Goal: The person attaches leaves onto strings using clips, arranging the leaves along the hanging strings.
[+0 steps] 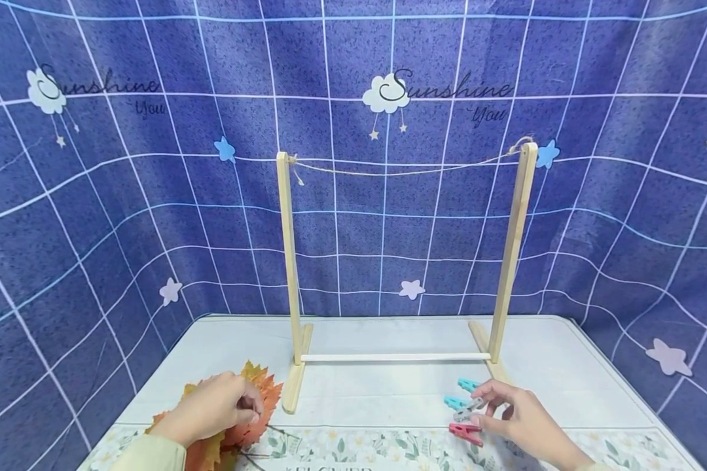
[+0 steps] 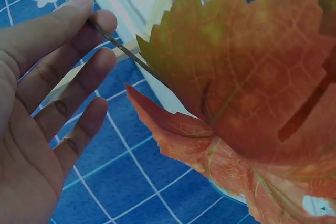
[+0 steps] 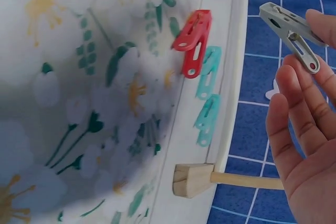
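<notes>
My left hand [image 1: 220, 404] is over a pile of orange and yellow artificial maple leaves [image 1: 268, 387] at the front left. In the left wrist view its thumb and forefinger pinch the thin brown stem [image 2: 126, 52] of a maple leaf [image 2: 241, 72], with the other fingers spread. At the front right, my right hand [image 1: 521, 418] pinches a grey clothespin [image 3: 286, 34] between thumb and fingers. Close by on the table lie a red clothespin [image 1: 465, 434] and two teal clothespins [image 3: 209, 72], lined up in the right wrist view.
A wooden rack stands mid-table, with a left post [image 1: 289, 261], a right post [image 1: 511, 261] and a white bottom bar [image 1: 395, 358]. Thin twine [image 1: 389, 174] sags between the post tops. A flowered cloth strip [image 1: 353, 448] covers the front edge; a blue checked curtain [image 1: 400, 229] surrounds the table [image 1: 383, 392].
</notes>
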Tool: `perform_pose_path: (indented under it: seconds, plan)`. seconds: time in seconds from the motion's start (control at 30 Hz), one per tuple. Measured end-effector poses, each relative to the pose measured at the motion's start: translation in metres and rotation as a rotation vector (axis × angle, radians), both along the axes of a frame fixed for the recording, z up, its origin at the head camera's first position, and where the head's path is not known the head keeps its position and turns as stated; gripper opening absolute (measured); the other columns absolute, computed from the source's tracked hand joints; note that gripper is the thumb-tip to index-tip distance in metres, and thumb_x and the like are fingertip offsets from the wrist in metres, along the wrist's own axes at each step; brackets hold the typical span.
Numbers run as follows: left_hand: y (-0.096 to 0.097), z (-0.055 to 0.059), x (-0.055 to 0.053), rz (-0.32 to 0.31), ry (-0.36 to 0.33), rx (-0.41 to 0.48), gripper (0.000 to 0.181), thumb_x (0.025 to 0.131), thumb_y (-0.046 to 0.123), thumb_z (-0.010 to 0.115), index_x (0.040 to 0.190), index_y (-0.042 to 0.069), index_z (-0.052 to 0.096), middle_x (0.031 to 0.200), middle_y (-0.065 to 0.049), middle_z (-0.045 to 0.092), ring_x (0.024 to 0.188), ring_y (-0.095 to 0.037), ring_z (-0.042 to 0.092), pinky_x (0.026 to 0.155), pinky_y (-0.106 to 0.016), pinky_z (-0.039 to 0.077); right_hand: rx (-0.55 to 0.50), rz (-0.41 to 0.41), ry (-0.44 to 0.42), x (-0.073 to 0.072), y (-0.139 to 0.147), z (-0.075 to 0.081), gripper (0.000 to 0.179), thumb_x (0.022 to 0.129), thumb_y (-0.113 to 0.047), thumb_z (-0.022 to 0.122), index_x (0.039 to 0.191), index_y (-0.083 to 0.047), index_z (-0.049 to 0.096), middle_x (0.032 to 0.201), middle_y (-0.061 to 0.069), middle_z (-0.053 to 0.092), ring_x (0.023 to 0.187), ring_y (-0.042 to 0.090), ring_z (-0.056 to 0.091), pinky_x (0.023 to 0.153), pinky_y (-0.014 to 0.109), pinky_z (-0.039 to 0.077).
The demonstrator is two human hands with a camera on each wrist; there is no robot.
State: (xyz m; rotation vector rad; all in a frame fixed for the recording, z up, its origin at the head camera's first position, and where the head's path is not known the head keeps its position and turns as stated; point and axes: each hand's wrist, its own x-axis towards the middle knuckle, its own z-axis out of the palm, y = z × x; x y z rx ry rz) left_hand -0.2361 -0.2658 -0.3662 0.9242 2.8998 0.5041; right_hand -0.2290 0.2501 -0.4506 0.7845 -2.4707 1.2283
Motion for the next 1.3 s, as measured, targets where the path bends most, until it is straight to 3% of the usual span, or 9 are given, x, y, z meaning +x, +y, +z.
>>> perform_pose_path:
  seconds: [0.1, 0.4, 0.63, 0.87, 1.13, 1.3]
  plan:
    - [0.003, 0.007, -0.001, 0.017, 0.035, -0.013, 0.015, 0.086, 0.016, 0.081, 0.078, 0.027, 0.073, 0.074, 0.022, 0.062, 0.065, 0.004, 0.052, 0.060, -0.028, 0.046, -0.021, -0.020, -0.045, -0.001, -0.003, 0.006, 0.021, 0.088, -0.013, 0.079, 0.107, -0.013, 0.070, 0.087, -0.011, 0.069, 0.075, 0.003, 0.059, 0.058, 0.025, 0.047]
    - [0.018, 0.024, -0.007, 0.008, 0.138, 0.058, 0.013, 0.086, 0.013, 0.080, 0.085, 0.025, 0.076, 0.072, 0.024, 0.060, 0.066, 0.006, 0.051, 0.059, -0.024, 0.046, -0.077, -0.097, -0.112, -0.004, -0.011, 0.033, 0.026, 0.089, -0.015, 0.079, 0.110, -0.007, 0.067, 0.089, -0.009, 0.069, 0.077, 0.006, 0.061, 0.065, 0.026, 0.050]
    - [0.033, 0.039, -0.008, 0.068, 0.230, 0.067, 0.016, 0.088, 0.012, 0.078, 0.084, 0.028, 0.076, 0.069, 0.024, 0.060, 0.064, 0.007, 0.053, 0.059, -0.025, 0.045, -0.066, -0.096, -0.058, -0.008, -0.015, 0.054, 0.023, 0.089, -0.014, 0.080, 0.109, -0.010, 0.068, 0.084, -0.009, 0.066, 0.076, 0.007, 0.061, 0.066, 0.026, 0.052]
    - [0.043, 0.054, -0.012, 0.116, 0.284, 0.174, 0.005, 0.089, 0.018, 0.078, 0.090, 0.022, 0.077, 0.070, 0.023, 0.063, 0.065, 0.003, 0.057, 0.061, -0.027, 0.046, -0.052, -0.093, -0.032, -0.013, -0.017, 0.075, 0.026, 0.089, -0.015, 0.080, 0.112, -0.011, 0.069, 0.085, -0.009, 0.067, 0.077, 0.007, 0.062, 0.067, 0.026, 0.051]
    - [0.055, 0.073, -0.018, 0.209, 0.280, 0.363, 0.003, 0.091, 0.022, 0.077, 0.092, 0.019, 0.079, 0.089, 0.006, 0.075, 0.070, -0.006, 0.064, 0.059, -0.028, 0.049, -0.061, -0.102, -0.017, -0.023, -0.018, 0.100, 0.042, 0.089, -0.017, 0.080, 0.126, -0.009, 0.064, 0.089, -0.006, 0.071, 0.078, 0.009, 0.064, 0.067, 0.026, 0.052]
    - [0.064, 0.083, -0.020, 0.245, 0.240, 0.441, 0.004, 0.093, 0.019, 0.075, 0.094, 0.021, 0.079, 0.089, 0.006, 0.075, 0.074, -0.010, 0.064, 0.057, -0.030, 0.048, -0.017, -0.134, -0.015, -0.027, -0.016, 0.116, 0.032, 0.090, -0.020, 0.080, 0.118, -0.010, 0.069, 0.086, -0.006, 0.069, 0.078, 0.008, 0.063, 0.068, 0.026, 0.052]
